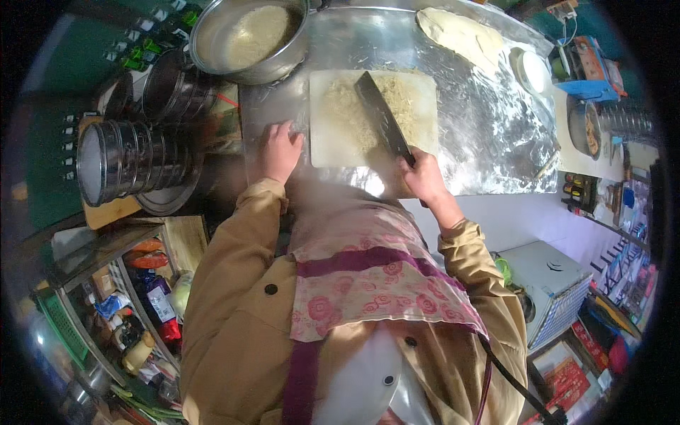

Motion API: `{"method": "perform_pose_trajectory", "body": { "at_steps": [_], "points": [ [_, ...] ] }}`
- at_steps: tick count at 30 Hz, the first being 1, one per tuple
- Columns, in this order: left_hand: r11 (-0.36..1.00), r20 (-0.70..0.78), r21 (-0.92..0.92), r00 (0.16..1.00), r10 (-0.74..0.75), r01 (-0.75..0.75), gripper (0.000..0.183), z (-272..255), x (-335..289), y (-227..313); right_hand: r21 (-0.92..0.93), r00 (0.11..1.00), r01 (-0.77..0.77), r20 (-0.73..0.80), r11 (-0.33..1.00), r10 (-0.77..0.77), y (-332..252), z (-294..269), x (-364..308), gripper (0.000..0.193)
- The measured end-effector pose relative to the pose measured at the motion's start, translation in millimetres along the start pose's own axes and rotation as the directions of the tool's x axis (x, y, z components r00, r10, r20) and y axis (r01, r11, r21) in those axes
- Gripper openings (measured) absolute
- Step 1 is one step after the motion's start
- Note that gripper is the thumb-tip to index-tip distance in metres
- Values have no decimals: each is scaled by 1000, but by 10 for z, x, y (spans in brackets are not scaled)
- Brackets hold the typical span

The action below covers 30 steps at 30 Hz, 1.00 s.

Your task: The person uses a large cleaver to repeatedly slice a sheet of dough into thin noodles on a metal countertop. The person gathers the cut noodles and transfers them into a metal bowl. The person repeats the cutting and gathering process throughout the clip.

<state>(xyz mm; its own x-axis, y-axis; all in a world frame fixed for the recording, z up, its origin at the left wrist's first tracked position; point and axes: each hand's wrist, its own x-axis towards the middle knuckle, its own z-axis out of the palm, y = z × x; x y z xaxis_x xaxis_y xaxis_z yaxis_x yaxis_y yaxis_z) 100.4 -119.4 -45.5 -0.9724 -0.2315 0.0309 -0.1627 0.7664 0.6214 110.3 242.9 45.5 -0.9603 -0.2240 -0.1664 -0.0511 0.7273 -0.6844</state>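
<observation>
My right hand (423, 177) is closed around the handle of a dark-bladed cleaver (381, 112), which slants up and to the left over a white cutting board (322, 149). Finely chopped pale shreds (405, 95) are spread across the board, partly hidden beneath the blade. My left hand (282, 151) rests on the metal table (273, 106) just left of the board, its fingers slightly bent and slightly apart, with nothing in it. I cannot tell whether the blade touches the shreds.
A large steel pot (301, 49) with pale contents stands at the far left. A flattened piece of dough (460, 35) lies at the far right, near a round white container (533, 71) and scattered flour. Stacked steel steamers (134, 159) stand left; a loaded shelf (120, 269) is below.
</observation>
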Motion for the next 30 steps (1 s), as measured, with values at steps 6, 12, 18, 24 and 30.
{"method": "perform_pose_trajectory", "body": {
  "at_steps": [6,12,18,24,30],
  "points": [
    [976,111,190,990,83,-103,46,73,386,75,206,996,-82,40,975,76,-151,-73,-107,22],
    [971,72,165,984,164,-174,22,334,685,-60,140,960,-252,159,958,229,-327,-223,-135,30],
    [941,248,300,965,82,-157,11,380,931,-75,187,951,-290,171,939,260,-277,-238,-148,31],
    [950,369,286,929,9,-123,18,161,986,123,233,971,-221,146,947,190,-297,-211,-187,29],
    [986,308,-101,938,158,-133,19,310,538,450,-58,999,3,55,998,0,211,268,-128,25]
  ]
}}
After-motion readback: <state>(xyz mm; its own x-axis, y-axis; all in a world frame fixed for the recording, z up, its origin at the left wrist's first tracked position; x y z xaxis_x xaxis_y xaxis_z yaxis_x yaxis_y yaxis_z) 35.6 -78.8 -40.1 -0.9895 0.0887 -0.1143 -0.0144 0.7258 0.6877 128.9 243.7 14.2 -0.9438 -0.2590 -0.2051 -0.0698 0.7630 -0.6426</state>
